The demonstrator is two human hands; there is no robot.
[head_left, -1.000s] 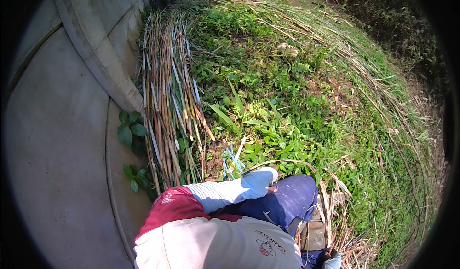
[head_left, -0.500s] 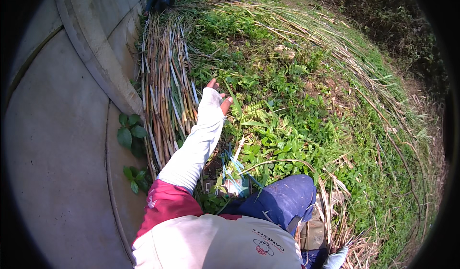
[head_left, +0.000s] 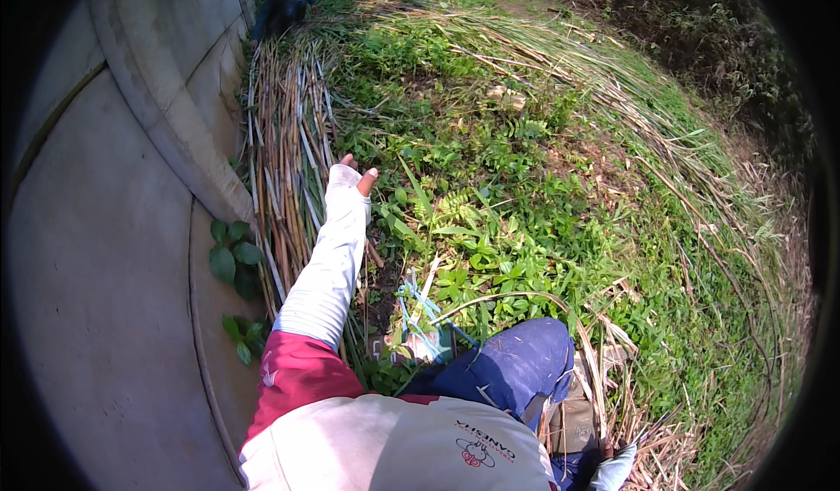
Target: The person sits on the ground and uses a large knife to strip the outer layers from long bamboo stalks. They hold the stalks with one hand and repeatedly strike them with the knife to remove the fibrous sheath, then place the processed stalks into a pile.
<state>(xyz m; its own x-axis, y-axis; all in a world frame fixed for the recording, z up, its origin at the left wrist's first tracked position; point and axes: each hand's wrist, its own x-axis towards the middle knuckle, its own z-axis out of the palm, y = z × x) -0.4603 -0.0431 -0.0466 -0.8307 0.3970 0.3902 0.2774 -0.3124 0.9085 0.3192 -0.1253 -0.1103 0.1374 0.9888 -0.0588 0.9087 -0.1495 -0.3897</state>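
Note:
My left arm stretches forward in a white sleeve, and my left hand (head_left: 357, 176) is over the right edge of a long bundle of cut stalks (head_left: 289, 132). Its thumb stands apart from the one finger that shows; the sleeve covers the rest. I see nothing held in it. The brown and pale stalks lie lengthwise beside the wall. At the lower right a white sleeve end (head_left: 615, 471) shows by my knee, close to dry leaves (head_left: 652, 456); the right hand there is almost wholly hidden. Blue strips of twine (head_left: 424, 303) lie in front of my bent leg (head_left: 516, 364).
A concrete wall (head_left: 105, 255) runs along the left, with a broad-leaved plant (head_left: 234, 250) at its foot. Low green weeds (head_left: 525, 228) cover the middle. More cut stalks (head_left: 612, 97) curve along the right. Another person (head_left: 282, 10) crouches at the far end of the bundle.
My left hand has moved left, from above the weeds to the edge of the stalk bundle. The right sleeve end stays where it was. The far person appears slightly further left.

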